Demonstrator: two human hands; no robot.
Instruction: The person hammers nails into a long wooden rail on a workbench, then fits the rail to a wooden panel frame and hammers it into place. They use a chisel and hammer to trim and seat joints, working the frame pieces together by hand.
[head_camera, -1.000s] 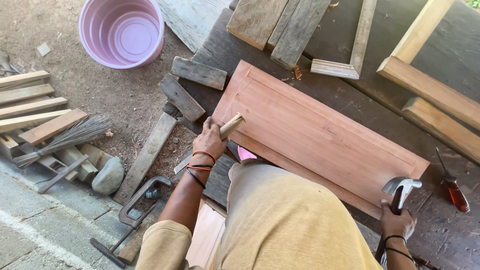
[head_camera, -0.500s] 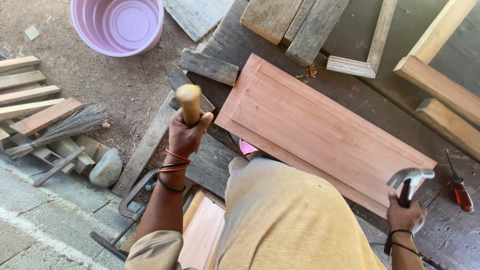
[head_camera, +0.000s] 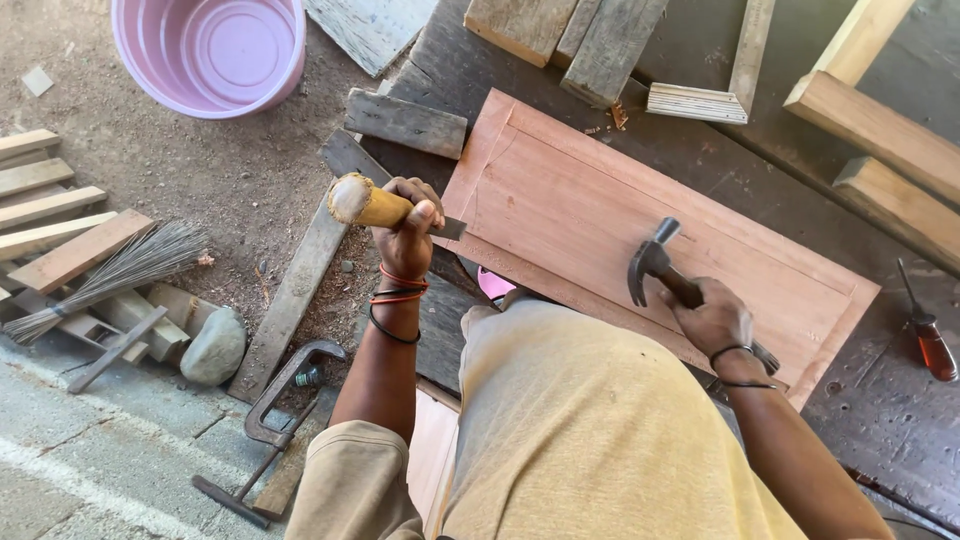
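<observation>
Left hand grips wooden-handled chisel at reddish rectangular wood panel left edge; right hand clasps steel claw hammer — groove cut, trimming seemingly unfinished.

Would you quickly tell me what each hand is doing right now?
Left hand: closed around the wooden-handled chisel.
Right hand: closed around the claw hammer.

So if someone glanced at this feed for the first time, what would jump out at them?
Most likely the reddish wooden panel lying flat on the dark workbench at centre, with the two hands over it: the left hand grips a wooden-handled chisel at the panel's left edge, and the right hand holds a claw hammer above its near side. After that, the pink bucket on the dirt at top left.
</observation>
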